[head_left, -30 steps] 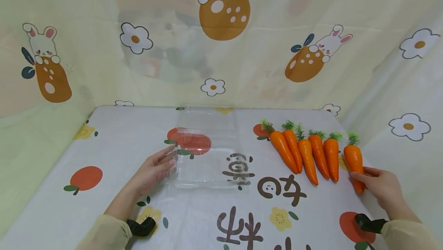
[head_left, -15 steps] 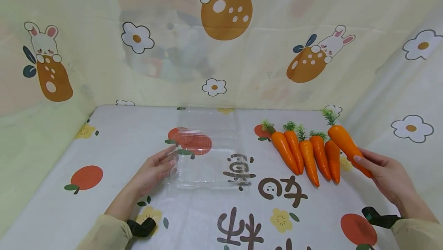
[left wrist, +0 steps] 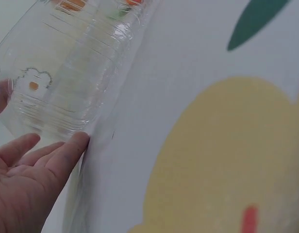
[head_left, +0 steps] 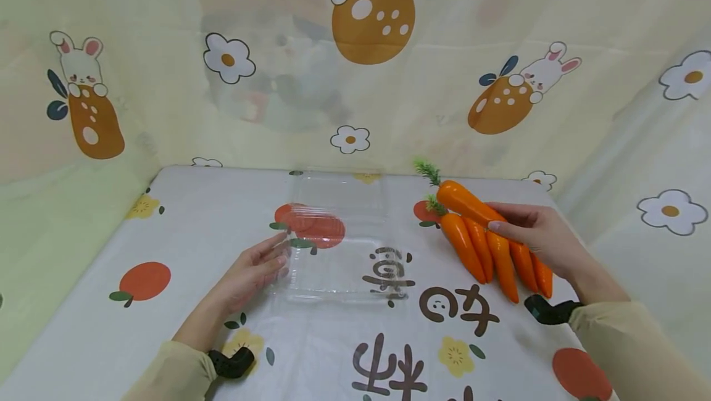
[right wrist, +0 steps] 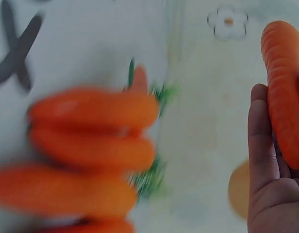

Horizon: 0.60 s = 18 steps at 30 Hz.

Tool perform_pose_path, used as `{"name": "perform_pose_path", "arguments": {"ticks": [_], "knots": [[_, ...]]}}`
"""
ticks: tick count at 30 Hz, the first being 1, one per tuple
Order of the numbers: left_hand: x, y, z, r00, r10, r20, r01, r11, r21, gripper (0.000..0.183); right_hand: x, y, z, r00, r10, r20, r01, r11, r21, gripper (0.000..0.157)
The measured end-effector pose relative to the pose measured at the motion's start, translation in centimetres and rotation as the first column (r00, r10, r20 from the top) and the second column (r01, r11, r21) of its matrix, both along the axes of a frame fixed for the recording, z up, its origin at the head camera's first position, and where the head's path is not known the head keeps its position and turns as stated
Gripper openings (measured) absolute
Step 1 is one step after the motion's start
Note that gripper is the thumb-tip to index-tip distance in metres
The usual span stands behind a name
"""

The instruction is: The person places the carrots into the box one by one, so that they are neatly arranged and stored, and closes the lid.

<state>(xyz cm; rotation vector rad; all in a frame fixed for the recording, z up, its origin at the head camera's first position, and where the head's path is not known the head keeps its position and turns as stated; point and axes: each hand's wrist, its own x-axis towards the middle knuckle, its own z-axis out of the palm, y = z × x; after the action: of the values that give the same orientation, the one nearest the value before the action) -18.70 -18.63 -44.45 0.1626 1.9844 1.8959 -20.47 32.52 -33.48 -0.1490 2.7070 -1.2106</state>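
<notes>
My right hand pinches an orange toy carrot by its narrow end, with the green top pointing up and left. It is held above a row of several similar carrots, whose tops are partly covered by it and the hand. In the right wrist view the held carrot rests between thumb and fingers. At the left side of a clear plastic box, my left hand keeps its fingers extended against the edge. The box's lid is folded open toward the back.
A white cloth printed with fruit, flowers and dark characters covers the table. Behind it hangs a pale curtain with rabbits and flowers, which continues along both sides. Black wrist devices sit at both sleeves.
My right hand has lifted the rightmost carrot from the table and carried it left, over the other carrots. The left hand stays at the box's edge. The head view has shifted slightly.
</notes>
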Motion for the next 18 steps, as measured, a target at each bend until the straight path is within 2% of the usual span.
{"name": "perform_pose_path", "arguments": {"ticks": [4, 9, 15, 18], "knots": [[0.0, 0.0, -0.1, 1.000, -0.003, -0.005, 0.003, 1.000, 0.004, 0.064, -1.2, -3.8, 0.7, 0.996, 0.085, -0.003, -0.085, 0.996, -0.013, 0.056], [-0.1, -0.1, -0.3, 1.000, -0.006, -0.006, 0.006, 1.000, 0.016, 0.064, -2.7, -7.9, 0.8, 0.978, 0.207, -0.023, -0.207, 0.978, 0.001, 0.050], [-0.2, -0.2, -0.2, 1.000, -0.012, -0.016, 0.012, 0.999, 0.031, 0.066, -4.2, -12.0, -0.5, 0.962, 0.271, -0.036, -0.272, 0.961, -0.044, 0.043], [-0.2, -0.3, -0.3, 1.000, -0.011, -0.017, 0.012, 0.999, 0.039, 0.066, -4.8, -13.8, -1.4, 0.961, 0.278, -0.014, -0.278, 0.957, -0.078, 0.041]]}}
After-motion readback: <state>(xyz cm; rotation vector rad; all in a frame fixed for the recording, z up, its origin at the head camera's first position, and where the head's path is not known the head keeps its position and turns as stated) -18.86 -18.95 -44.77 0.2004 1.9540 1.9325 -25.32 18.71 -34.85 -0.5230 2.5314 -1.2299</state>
